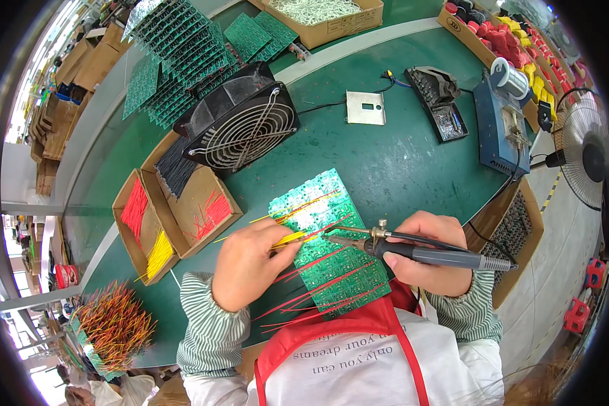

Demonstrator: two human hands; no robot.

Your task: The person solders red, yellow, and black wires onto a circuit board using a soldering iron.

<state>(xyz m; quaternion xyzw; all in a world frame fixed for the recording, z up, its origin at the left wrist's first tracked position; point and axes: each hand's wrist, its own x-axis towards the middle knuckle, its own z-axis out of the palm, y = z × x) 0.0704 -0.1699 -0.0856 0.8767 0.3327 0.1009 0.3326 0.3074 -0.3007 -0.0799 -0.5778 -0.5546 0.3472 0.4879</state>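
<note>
Green circuit board panel [328,247] lies on the green bench top [399,162] directly in front of the person, at 6 o'clock from the black fan [240,125]. The left hand [250,264] is pinched shut on a short yellow wire [292,238], its free end laid onto the panel; the right hand [430,254] is closed around the grey handle of a soldering iron [413,250], whose tip meets the board just beside that wire end. Progress, as judged: the near half of the panel already carries a row of red wires [318,298] trailing toward 7 o'clock, and a few yellow leads stand on the far half toward 11 o'clock; much of the far half looks unwired, so the panel appears roughly half fitted. Containers: at 9 o'clock from the panel, an open cardboard tray [183,210] is divided into compartments holding red cut wires [135,206], yellow cut wires [159,254], black wires nearest the fan and a further scatter of red. At 12 o'clock, a cardboard box [331,24] holds pale wire pieces. At 1 o'clock, a long carton [504,40] holds red, yellow and black parts, too small to identify. At 3 o'clock, a box [521,230] off the bench edge holds dark parts. Bare boards [179,61] are stacked at 11 o'clock.
</note>
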